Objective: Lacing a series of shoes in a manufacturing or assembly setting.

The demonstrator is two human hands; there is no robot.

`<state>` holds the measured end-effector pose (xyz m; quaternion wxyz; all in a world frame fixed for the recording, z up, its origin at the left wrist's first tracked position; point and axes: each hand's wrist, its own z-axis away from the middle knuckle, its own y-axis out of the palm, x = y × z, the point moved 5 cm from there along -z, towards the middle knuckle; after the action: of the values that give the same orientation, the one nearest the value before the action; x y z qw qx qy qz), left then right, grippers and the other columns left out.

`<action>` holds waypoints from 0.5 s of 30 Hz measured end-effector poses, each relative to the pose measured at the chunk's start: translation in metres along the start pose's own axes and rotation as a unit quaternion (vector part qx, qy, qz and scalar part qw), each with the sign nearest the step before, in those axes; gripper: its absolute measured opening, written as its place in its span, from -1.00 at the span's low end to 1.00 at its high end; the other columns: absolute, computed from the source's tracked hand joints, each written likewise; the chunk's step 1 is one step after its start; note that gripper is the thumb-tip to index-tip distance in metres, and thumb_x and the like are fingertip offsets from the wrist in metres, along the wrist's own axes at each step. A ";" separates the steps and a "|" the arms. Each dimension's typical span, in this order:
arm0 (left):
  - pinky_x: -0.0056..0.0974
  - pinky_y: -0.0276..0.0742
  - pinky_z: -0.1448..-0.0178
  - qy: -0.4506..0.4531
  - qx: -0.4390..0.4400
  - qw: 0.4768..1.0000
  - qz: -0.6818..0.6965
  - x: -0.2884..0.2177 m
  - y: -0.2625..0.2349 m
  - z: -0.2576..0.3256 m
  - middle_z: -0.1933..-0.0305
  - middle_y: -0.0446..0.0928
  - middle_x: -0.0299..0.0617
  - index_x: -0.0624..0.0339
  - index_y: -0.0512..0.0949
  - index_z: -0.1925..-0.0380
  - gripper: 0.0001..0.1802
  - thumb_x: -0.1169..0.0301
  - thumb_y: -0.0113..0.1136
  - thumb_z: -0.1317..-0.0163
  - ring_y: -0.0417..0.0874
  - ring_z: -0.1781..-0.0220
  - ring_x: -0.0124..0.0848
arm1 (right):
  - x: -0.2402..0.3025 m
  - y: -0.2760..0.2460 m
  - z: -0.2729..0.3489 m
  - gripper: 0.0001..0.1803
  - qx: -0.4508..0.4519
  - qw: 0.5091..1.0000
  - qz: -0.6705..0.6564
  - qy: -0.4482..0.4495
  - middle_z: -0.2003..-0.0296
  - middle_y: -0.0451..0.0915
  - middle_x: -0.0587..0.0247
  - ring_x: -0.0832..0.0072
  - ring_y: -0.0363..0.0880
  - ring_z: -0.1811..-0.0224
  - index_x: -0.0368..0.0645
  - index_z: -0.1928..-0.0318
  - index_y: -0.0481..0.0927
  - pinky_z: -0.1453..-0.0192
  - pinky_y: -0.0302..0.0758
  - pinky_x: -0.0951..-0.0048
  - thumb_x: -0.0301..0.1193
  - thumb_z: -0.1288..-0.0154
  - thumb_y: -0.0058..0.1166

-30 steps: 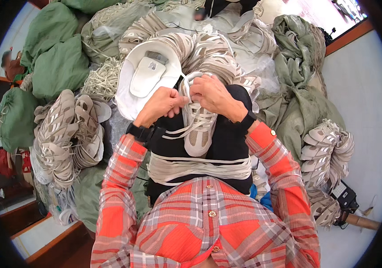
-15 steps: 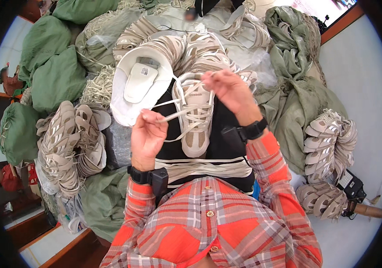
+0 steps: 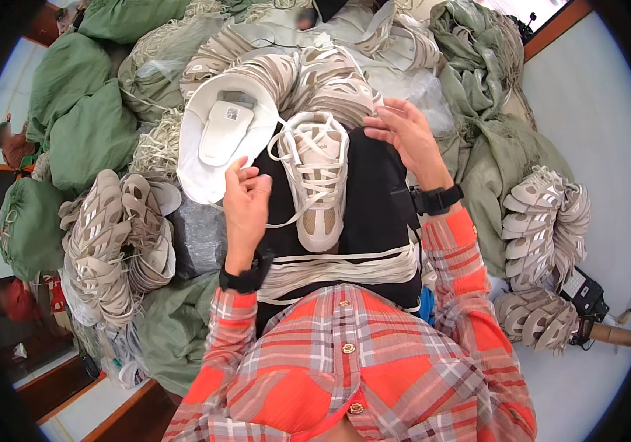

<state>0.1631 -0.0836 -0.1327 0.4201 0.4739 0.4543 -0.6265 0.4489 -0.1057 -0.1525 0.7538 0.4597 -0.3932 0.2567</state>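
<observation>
Fingers, left hand [image 3: 246, 197]: I log them curled in, tips pinched on a pale lace [image 3: 280, 221] that runs from the hand across to the shoe. Fingers, right hand [image 3: 402, 130]: I log them spread and loose, gripping nothing, hovering just beside the shoe's upper right edge; I cannot tell whether a fingertip brushes it.

Item 1, beige shoe upper [image 3: 318, 177]: I see it lying on my black lap [image 3: 374, 199], between the two hands, laces criss-crossed over its front, one end toward my body and the other toward the pile ahead.

Item 2, bundle of pale flat laces [image 3: 337, 267]: draped across the lap just below the shoe, running side to side above the hem of my orange plaid shirt [image 3: 345, 368].

Item 3, black wristbands: one on the left wrist [image 3: 245, 278], one on the right wrist [image 3: 437, 199].

Item 4, white sole piece [image 3: 223, 132]: lies just left of the shoe, above the left hand, resting on a white rounded sheet.

Item 5, stacked beige uppers: one heap ahead of the shoe [image 3: 308, 70], one stack at my left [image 3: 113, 236], two stacks at my right [image 3: 544, 214].

Item 6, green sacks [image 3: 87, 125]: piled at far left, more green cloth [image 3: 485, 66] at upper right.

Item 7, tangle of loose cream cord [image 3: 157, 144]: between the green sacks and the white sheet.

Item 8, pale floor [image 3: 595, 110]: at right, beyond the cloth.
</observation>
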 end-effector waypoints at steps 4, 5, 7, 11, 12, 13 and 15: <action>-0.09 0.42 0.24 0.289 0.145 0.865 -0.383 0.007 0.035 0.027 0.29 0.38 0.03 0.27 0.38 0.21 -0.68 0.42 0.25 -0.08 0.48 0.27 -0.03 | 0.003 -0.009 0.022 -0.77 0.028 0.989 0.146 0.015 0.25 0.56 0.15 0.45 0.58 0.31 -0.34 0.09 0.45 0.25 0.58 0.49 -0.47 -0.30 0.01; -0.08 0.41 0.25 0.270 0.133 0.866 -0.399 0.016 0.037 0.029 0.27 0.38 0.08 0.28 0.38 0.19 -0.71 0.42 0.21 -0.13 0.46 0.24 0.00 | 0.002 -0.010 0.028 -0.77 0.025 0.989 0.145 0.014 0.25 0.56 0.15 0.45 0.58 0.31 -0.34 0.09 0.45 0.25 0.58 0.49 -0.47 -0.30 0.01; -0.06 0.41 0.32 0.236 0.140 0.890 -0.364 0.024 0.037 0.032 0.32 0.39 0.04 0.23 0.37 0.21 -0.71 0.37 0.21 -0.14 0.50 0.30 0.02 | -0.001 -0.011 0.043 -0.79 0.047 0.982 0.180 0.017 0.31 0.57 0.19 0.53 0.58 0.35 -0.35 0.13 0.48 0.30 0.56 0.54 -0.47 -0.30 0.02; -0.02 0.42 0.42 0.042 0.262 0.892 -0.366 0.014 0.029 0.021 0.47 0.47 -0.06 0.12 0.40 0.21 -0.74 0.24 0.14 -0.21 0.57 0.40 0.01 | -0.010 -0.014 0.064 -0.84 0.062 0.958 0.280 0.008 0.33 0.58 0.25 0.59 0.56 0.37 -0.30 0.13 0.51 0.30 0.52 0.61 -0.51 -0.33 -0.02; -0.06 0.45 0.41 0.209 0.230 0.846 -0.433 -0.014 0.027 0.025 0.55 0.50 -0.15 0.08 0.49 0.27 -0.79 0.21 0.13 -0.21 0.59 0.43 -0.08 | -0.011 -0.009 0.069 -0.86 0.066 0.950 0.304 0.007 0.35 0.58 0.28 0.61 0.55 0.38 -0.27 0.15 0.52 0.32 0.50 0.62 -0.53 -0.31 -0.01; -0.08 0.43 0.42 0.266 0.201 0.837 -0.435 -0.019 0.022 0.019 0.53 0.48 -0.18 0.05 0.56 0.39 -0.83 0.22 0.17 -0.17 0.57 0.45 -0.12 | -0.014 -0.005 0.072 -0.86 0.066 0.951 0.303 0.008 0.35 0.58 0.28 0.61 0.55 0.38 -0.27 0.15 0.52 0.32 0.50 0.62 -0.53 -0.31 -0.01; -0.12 0.41 0.39 0.300 0.166 0.800 -0.492 -0.032 0.017 0.002 0.53 0.43 -0.20 0.06 0.58 0.48 -0.84 0.24 0.20 -0.13 0.53 0.44 -0.19 | -0.021 0.004 0.077 -0.86 0.088 0.924 0.371 0.000 0.39 0.57 0.31 0.63 0.56 0.39 -0.27 0.15 0.52 0.34 0.51 0.61 -0.52 -0.29 0.01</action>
<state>0.1850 -0.0860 -0.1039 -0.1869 0.4132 0.6187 -0.6415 0.4067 -0.1733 -0.1467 0.5607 0.3457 -0.5117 0.5516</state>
